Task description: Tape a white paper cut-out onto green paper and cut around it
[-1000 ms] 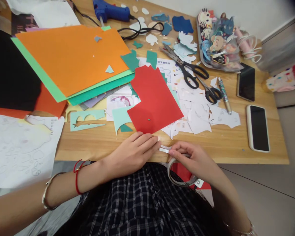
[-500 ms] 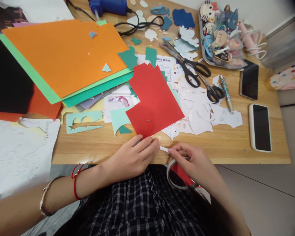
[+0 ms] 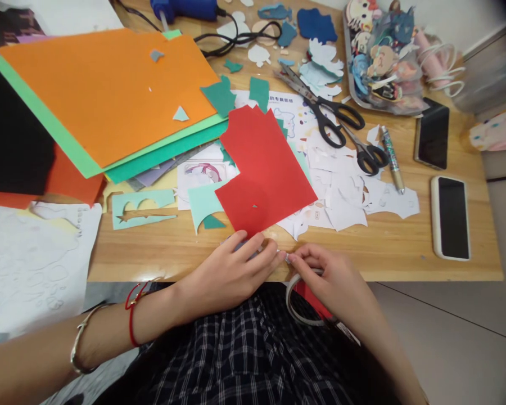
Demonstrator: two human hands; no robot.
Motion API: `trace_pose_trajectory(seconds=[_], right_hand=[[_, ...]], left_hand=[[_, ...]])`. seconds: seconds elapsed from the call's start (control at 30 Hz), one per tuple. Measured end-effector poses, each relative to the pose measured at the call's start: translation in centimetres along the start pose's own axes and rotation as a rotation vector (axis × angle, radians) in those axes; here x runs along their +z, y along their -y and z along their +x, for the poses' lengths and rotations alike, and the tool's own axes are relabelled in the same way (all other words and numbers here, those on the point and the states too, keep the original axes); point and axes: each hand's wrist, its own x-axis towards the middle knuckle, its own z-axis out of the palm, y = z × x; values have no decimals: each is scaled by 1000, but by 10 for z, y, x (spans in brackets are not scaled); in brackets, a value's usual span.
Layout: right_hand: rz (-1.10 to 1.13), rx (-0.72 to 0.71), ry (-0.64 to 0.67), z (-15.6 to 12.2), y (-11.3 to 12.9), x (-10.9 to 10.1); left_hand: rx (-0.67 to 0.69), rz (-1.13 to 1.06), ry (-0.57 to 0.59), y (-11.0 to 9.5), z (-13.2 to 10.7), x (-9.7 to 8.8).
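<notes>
Wood-grained tabletop (image 3: 152, 253) beyond, right hand (image 3: 331, 274) holds ring-shaped tape (image 3: 289, 299).

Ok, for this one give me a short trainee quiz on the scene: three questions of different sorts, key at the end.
1. Which of the person's hands has the roll of tape?
2. True or false: the white-edged phone lies nearer the front edge of the wooden table than the dark phone does.
3. What lies on the orange sheet?
a) a pen
b) small grey-blue scraps
c) scissors

Key:
1. The right hand.
2. True.
3. b
</notes>
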Motion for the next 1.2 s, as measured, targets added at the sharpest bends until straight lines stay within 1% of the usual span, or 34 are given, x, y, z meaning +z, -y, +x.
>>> trace_pose_trajectory(seconds=[0.1,0.17,0.27,0.37,0.47,0.6,0.7,0.8,0.87,1.0,1.07,1.2], right_hand=[[-268,94,-81,-3,8,1],[-405,130,-106,-4,12,3],[-519,154,-103,-4,13,3],[-548,143,-103,-4,10,2],[-491,86,-96,-5,7,2],[-443,41,-95,-5,7,3],[-434,27,-100,-5,6,3],[-438,-9,-100,-6,4,3],[-438,-57,-104,-6,2,3],[-410,-169,-127,-7,-3,6],[-425,-238,-176,-8,-5,9],[-554,-378,-323,-10,-8,17]], left_hand=[[-9,19,-27,-3,2,0],[-14,40,-37,-5,2,0],[-18,69,-25,-7,3,-2],[-12,98,-8,-8,2,-4],[-15,97,-16,-9,1,-4],[-30,43,-44,-9,3,1],[-3,20,-29,-10,5,3],[27,45,-23,-12,10,0],[74,93,16,-15,13,-5],[170,199,136,-18,19,-18],[191,234,192,-19,21,-24],[215,340,264,-18,23,-27]])
